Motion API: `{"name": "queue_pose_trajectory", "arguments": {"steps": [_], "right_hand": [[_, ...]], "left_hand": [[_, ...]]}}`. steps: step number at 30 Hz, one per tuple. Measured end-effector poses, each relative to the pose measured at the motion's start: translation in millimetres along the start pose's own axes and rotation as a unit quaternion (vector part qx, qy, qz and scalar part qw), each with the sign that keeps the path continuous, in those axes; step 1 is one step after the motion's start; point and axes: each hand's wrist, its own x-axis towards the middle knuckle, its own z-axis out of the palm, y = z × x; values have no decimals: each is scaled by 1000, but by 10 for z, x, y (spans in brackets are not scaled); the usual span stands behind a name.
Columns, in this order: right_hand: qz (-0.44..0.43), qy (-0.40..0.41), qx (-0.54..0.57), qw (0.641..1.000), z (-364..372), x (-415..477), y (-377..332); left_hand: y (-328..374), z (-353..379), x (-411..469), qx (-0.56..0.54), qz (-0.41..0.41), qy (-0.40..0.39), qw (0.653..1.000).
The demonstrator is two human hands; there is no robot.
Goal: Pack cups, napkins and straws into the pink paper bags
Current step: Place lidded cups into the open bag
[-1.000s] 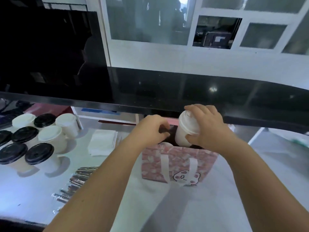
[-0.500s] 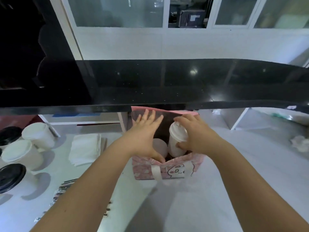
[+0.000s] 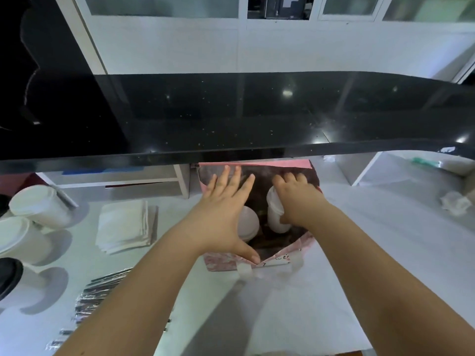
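Two cups (image 3: 248, 219) share the pink paper bag (image 3: 223, 263) on the counter (image 3: 372, 253): the left hand (image 3: 223, 211), fingers straight, spreads its mouth while the right hand (image 3: 295, 199) grips the second cup (image 3: 275, 214), which next needs an upright release.

A: What is that big dark thing up top?
B: A shiny black shelf (image 3: 257, 119). Glass windows (image 3: 164, 6) sit in the white wall (image 3: 180, 50) behind it.
A: And on the white table (image 3: 385, 253)?
B: Some crumpled clear wrap (image 3: 455, 202), far right.

Two cups (image 3: 276, 211) in the bag (image 3: 223, 263), napkins (image 3: 124, 224) left of it
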Motion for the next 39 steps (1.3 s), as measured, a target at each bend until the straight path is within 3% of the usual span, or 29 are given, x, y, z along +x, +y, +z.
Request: {"name": "queue_pose_trajectory", "arguments": {"steps": [16,21,28,39], "right_hand": [[-52,17,34,998,443,-159,-131],[-51,29,-3,998,572,-286,-203],[-57,-14,63,996,732,-269,-198],[-53,-60,73,994,899,-144,-78]], "left_hand": [[72,12,-113,10,-31,13,999],[72,25,-130,-22,-41,33,998],[96,97,-141,-14,-33,44,998],[171,144,-146,-16,-33,66,997]]}}
